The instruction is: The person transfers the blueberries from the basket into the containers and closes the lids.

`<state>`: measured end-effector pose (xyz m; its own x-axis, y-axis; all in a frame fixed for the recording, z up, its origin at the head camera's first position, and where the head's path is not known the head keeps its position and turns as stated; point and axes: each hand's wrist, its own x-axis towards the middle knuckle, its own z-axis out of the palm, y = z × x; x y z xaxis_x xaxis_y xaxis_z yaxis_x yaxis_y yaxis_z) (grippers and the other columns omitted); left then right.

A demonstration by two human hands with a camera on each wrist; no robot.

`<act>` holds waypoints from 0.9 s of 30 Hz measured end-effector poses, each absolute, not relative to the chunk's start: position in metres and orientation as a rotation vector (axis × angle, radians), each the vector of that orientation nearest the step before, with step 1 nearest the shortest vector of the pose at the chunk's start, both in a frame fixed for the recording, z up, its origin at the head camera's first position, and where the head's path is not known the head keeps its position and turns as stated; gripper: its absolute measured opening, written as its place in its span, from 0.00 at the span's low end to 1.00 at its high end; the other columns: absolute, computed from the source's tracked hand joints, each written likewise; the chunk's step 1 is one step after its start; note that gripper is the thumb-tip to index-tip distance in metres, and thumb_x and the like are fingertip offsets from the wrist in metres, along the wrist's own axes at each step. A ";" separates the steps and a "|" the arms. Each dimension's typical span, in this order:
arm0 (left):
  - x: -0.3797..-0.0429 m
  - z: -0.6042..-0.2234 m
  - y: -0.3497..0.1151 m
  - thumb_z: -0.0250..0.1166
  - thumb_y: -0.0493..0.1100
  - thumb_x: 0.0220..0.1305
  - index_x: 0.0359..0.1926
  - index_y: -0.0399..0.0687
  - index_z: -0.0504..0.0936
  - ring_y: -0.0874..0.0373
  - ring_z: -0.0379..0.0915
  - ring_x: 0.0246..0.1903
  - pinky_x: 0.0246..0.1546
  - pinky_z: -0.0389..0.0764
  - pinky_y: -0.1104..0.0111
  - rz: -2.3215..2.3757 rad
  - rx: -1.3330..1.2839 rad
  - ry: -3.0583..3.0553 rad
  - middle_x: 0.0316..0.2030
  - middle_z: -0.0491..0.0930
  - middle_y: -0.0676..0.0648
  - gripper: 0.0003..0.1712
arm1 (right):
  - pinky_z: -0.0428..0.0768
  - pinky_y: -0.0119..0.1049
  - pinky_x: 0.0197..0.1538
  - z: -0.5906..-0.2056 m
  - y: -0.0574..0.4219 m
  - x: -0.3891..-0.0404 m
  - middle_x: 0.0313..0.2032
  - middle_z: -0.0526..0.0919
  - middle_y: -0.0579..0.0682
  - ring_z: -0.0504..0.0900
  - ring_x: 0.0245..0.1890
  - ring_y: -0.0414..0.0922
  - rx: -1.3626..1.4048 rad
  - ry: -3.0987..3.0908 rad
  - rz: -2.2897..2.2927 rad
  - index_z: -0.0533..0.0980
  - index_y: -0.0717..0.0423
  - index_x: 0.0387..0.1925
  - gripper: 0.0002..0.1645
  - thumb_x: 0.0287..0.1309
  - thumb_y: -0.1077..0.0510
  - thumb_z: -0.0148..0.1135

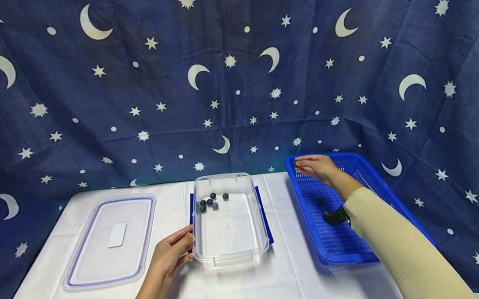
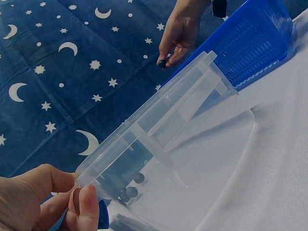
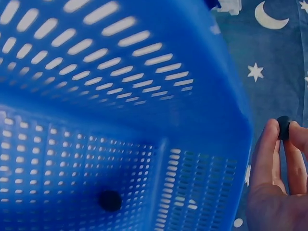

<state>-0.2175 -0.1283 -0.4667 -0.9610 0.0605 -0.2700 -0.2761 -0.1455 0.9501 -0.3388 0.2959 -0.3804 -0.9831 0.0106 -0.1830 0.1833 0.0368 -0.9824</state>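
The right hand [image 1: 321, 168] pinches a dark, berry-like ball [image 3: 284, 128], likely light and bruisable, best held gently round its middle; the left hand [image 1: 172, 251] grips the clear container [image 1: 233, 256] at its side.

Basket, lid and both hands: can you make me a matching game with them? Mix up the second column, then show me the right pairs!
Column one
1. Left hand
2. Basket
3. Right hand
4. Lid

Column two
A. pinches a small dark ball
B. lies flat at the left of the head view
C. grips the side of the clear box
D. is blue, with another dark ball inside

Right pairs: 1-C, 2-D, 3-A, 4-B
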 end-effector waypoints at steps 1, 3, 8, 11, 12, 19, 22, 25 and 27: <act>-0.218 -0.467 -0.128 0.62 0.35 0.67 0.66 0.32 0.70 0.66 0.77 0.32 0.29 0.85 0.78 2.209 -0.246 1.890 0.33 0.81 0.56 0.28 | 0.70 0.45 0.67 -0.379 0.294 -0.339 0.36 0.85 0.47 0.86 0.38 0.39 0.197 2.162 -2.085 0.63 0.77 0.65 0.28 0.67 0.69 0.56; -0.218 -0.466 -0.128 0.62 0.36 0.66 0.66 0.32 0.70 0.66 0.77 0.32 0.29 0.85 0.78 2.209 -0.250 1.890 0.33 0.81 0.56 0.28 | 0.73 0.43 0.65 -0.377 0.291 -0.339 0.39 0.85 0.50 0.86 0.37 0.39 0.184 2.142 -2.080 0.63 0.76 0.66 0.28 0.68 0.69 0.55; -0.218 -0.466 -0.128 0.62 0.36 0.67 0.66 0.32 0.70 0.66 0.77 0.32 0.28 0.85 0.78 2.207 -0.253 1.897 0.33 0.81 0.55 0.28 | 0.77 0.38 0.62 -0.373 0.280 -0.341 0.53 0.80 0.64 0.86 0.37 0.38 0.148 2.134 -2.067 0.63 0.74 0.67 0.28 0.68 0.69 0.54; -0.217 -0.467 -0.128 0.63 0.36 0.67 0.66 0.32 0.70 0.66 0.77 0.32 0.28 0.85 0.78 2.210 -0.254 1.894 0.33 0.81 0.55 0.28 | 0.75 0.40 0.64 -0.371 0.272 -0.343 0.62 0.70 0.70 0.86 0.38 0.37 0.121 2.161 -2.035 0.63 0.74 0.67 0.28 0.69 0.68 0.53; -0.217 -0.467 -0.128 0.63 0.37 0.67 0.66 0.32 0.70 0.66 0.76 0.32 0.28 0.85 0.78 2.206 -0.252 1.894 0.33 0.81 0.55 0.29 | 0.74 0.41 0.65 -0.370 0.270 -0.344 0.64 0.67 0.71 0.86 0.38 0.36 0.123 2.165 -2.027 0.63 0.73 0.67 0.27 0.69 0.68 0.53; -0.216 -0.467 -0.128 0.63 0.37 0.67 0.67 0.33 0.70 0.66 0.76 0.32 0.28 0.85 0.77 2.202 -0.253 1.894 0.33 0.81 0.54 0.29 | 0.74 0.40 0.65 -0.365 0.250 -0.350 0.65 0.67 0.71 0.85 0.38 0.37 0.127 2.162 -2.021 0.65 0.72 0.66 0.27 0.69 0.65 0.56; -0.217 -0.466 -0.128 0.63 0.37 0.67 0.67 0.33 0.70 0.66 0.77 0.32 0.28 0.85 0.78 2.200 -0.256 1.894 0.33 0.81 0.55 0.29 | 0.77 0.38 0.63 -0.366 0.239 -0.353 0.63 0.70 0.70 0.86 0.36 0.36 0.133 2.178 -2.018 0.68 0.72 0.64 0.26 0.68 0.65 0.57; -0.217 -0.466 -0.128 0.63 0.37 0.67 0.66 0.33 0.70 0.66 0.77 0.32 0.28 0.85 0.78 2.200 -0.257 1.894 0.33 0.81 0.55 0.29 | 0.78 0.38 0.62 -0.368 0.228 -0.355 0.62 0.71 0.70 0.86 0.35 0.36 0.126 2.185 -1.998 0.69 0.71 0.64 0.25 0.68 0.65 0.57; -0.216 -0.466 -0.128 0.63 0.37 0.67 0.66 0.33 0.70 0.66 0.77 0.32 0.28 0.85 0.78 2.203 -0.251 1.892 0.33 0.81 0.54 0.29 | 0.79 0.38 0.62 -0.368 0.219 -0.356 0.61 0.72 0.69 0.86 0.35 0.37 0.140 2.188 -1.988 0.70 0.70 0.63 0.24 0.68 0.65 0.57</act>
